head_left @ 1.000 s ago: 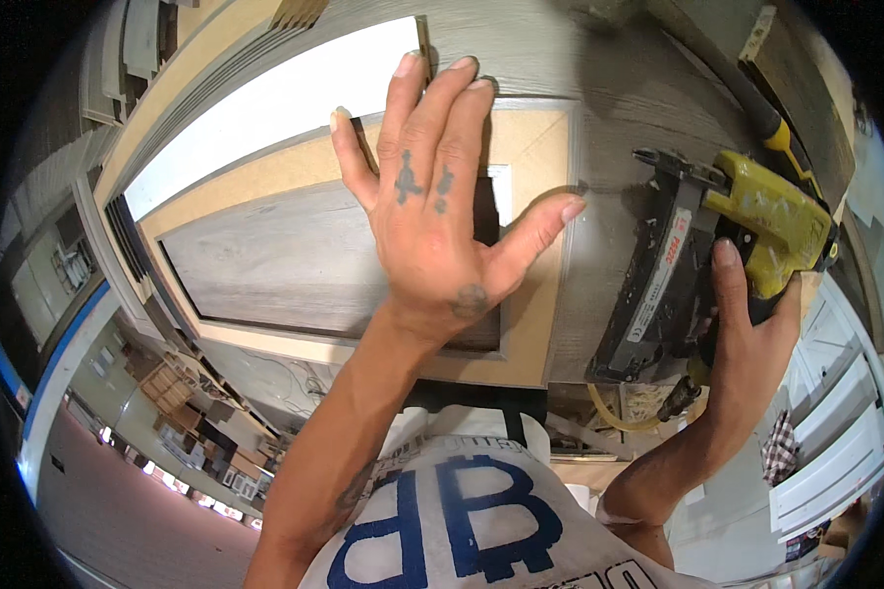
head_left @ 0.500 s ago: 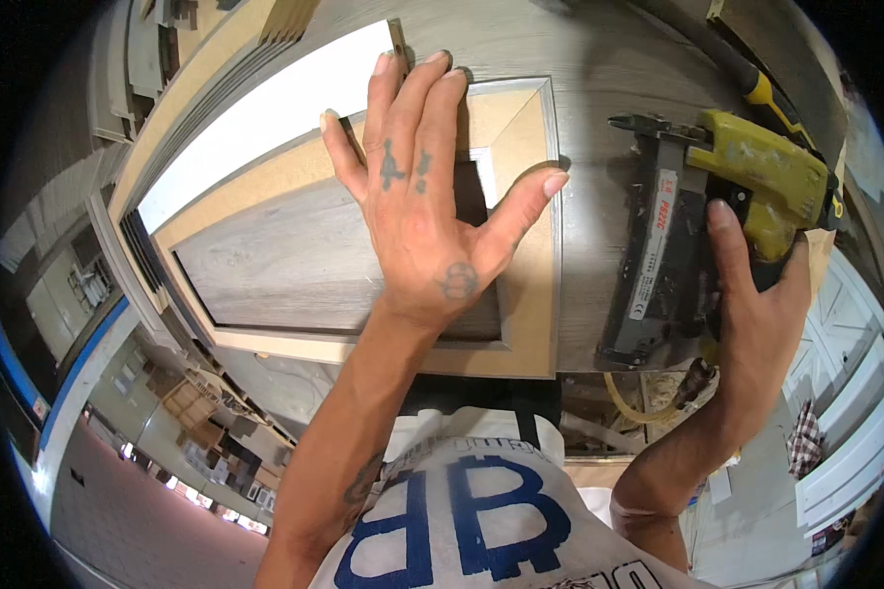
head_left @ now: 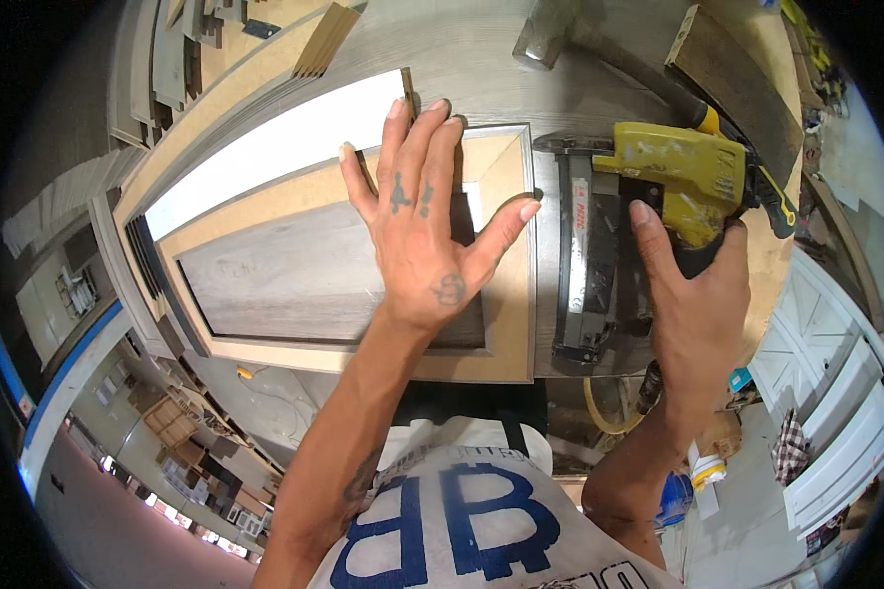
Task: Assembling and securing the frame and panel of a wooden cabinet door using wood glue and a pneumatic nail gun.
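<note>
My left hand (head_left: pixel 417 231) lies spread over a framed panel (head_left: pixel 516 285), fingers reaching past its far rail and thumb over its right edge. The panel has a bare tan border, thin grey edging and a recessed grey wood-grain centre. Against its far side lies a white strip (head_left: pixel 295 142). To the right, my right hand (head_left: pixel 702 294) grips the handle of a yellow-green and black nail gun (head_left: pixel 678 177). The gun lies on its side beside the panel's right edge, its long magazine closest to the panel. Part of the handle is hidden by my fingers.
A hammer (head_left: pixel 545 34) lies at the far side of the grey wood-grain bench top (head_left: pixel 442 44). Near it is a dark board (head_left: pixel 737 83). A yellowish air hose (head_left: pixel 599 412) hangs below the gun. Stacked panels (head_left: pixel 152 265) sit at the left, white doors (head_left: pixel 835 442) at the right.
The nail gun has moved left with my right hand, closer to the panel's edge. My left hand stays spread on the panel. The view has shifted, bringing the hammer head into sight.
</note>
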Tool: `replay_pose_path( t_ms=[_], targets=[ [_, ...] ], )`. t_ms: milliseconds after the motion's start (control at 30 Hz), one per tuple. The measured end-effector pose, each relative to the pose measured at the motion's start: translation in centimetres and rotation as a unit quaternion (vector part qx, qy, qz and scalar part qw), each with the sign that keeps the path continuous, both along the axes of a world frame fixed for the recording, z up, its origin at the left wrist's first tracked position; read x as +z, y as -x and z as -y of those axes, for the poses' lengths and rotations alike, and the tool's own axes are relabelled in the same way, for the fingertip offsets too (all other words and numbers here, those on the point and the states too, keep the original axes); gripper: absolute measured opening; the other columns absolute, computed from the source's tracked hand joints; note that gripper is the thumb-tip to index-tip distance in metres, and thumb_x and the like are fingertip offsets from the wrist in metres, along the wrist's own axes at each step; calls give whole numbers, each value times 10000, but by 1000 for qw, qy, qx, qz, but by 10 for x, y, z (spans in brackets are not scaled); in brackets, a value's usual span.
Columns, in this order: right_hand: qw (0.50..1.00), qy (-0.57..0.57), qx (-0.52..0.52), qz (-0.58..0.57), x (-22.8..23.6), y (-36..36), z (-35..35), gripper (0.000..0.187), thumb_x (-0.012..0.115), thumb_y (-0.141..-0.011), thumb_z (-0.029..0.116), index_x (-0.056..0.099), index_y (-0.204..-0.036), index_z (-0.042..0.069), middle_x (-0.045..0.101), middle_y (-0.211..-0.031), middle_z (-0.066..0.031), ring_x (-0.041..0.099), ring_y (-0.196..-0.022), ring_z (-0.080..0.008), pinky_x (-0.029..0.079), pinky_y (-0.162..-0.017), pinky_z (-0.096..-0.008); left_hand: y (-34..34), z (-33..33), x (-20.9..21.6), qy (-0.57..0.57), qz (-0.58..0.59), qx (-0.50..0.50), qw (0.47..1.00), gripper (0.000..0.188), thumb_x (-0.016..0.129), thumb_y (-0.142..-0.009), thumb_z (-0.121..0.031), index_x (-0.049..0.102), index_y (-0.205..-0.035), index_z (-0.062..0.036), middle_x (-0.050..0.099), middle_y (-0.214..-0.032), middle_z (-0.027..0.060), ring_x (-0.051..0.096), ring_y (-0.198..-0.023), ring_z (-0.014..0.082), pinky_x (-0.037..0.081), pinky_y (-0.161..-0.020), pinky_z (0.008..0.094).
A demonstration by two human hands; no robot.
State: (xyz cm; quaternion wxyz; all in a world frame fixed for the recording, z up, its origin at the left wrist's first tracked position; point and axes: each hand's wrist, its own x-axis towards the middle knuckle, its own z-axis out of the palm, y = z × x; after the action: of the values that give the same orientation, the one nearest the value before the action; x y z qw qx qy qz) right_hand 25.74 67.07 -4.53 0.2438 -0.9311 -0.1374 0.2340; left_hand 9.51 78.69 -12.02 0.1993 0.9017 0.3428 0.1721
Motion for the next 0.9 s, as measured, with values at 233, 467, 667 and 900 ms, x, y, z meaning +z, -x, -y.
replay_pose_path(
  t_ms=[233, 467, 667, 900],
  targets=[
    [999, -19, 2, -28, -3, -2, -2, 557, 782, -827, 390, 532, -1045, -58, 678, -925, -254, 676, -877, -386, 509, -777, -418, 0, -1, 2, 8, -8, 5, 1000, 766, 783, -792, -430, 506, -1350, 15, 478, -1438, 147, 292, -1437, 373, -9, -1155, 601],
    [999, -31, 20, -7, -5, 1, -3, 524, 777, -835, 356, 534, -1029, -66, 683, -925, -262, 687, -871, -380, 515, -767, -413, 1, -2, 1, 6, -1, 0, 1000, 742, 781, -802, -414, 509, -1348, 10, 480, -1440, 140, 295, -1435, 370, -8, -1155, 599],
    [1000, -24, 16, -12, -6, 0, -4, 502, 776, -830, 342, 538, -1001, -66, 683, -912, -268, 685, -867, -398, 515, -758, -414, 1, -2, 0, 1, 3, 1, 1000, 727, 779, -807, -410, 517, -1340, 9, 489, -1434, 137, 308, -1431, 358, -3, -1157, 593],
    [999, -23, 23, -1, -6, -2, 1, 532, 772, -831, 392, 555, -1007, -62, 680, -931, -269, 673, -881, -401, 505, -776, -424, 0, -2, 2, 0, -1, 5, 1000, 734, 769, -807, -442, 527, -1331, 12, 491, -1434, 128, 315, -1432, 345, 9, -1157, 597]
  ],
)
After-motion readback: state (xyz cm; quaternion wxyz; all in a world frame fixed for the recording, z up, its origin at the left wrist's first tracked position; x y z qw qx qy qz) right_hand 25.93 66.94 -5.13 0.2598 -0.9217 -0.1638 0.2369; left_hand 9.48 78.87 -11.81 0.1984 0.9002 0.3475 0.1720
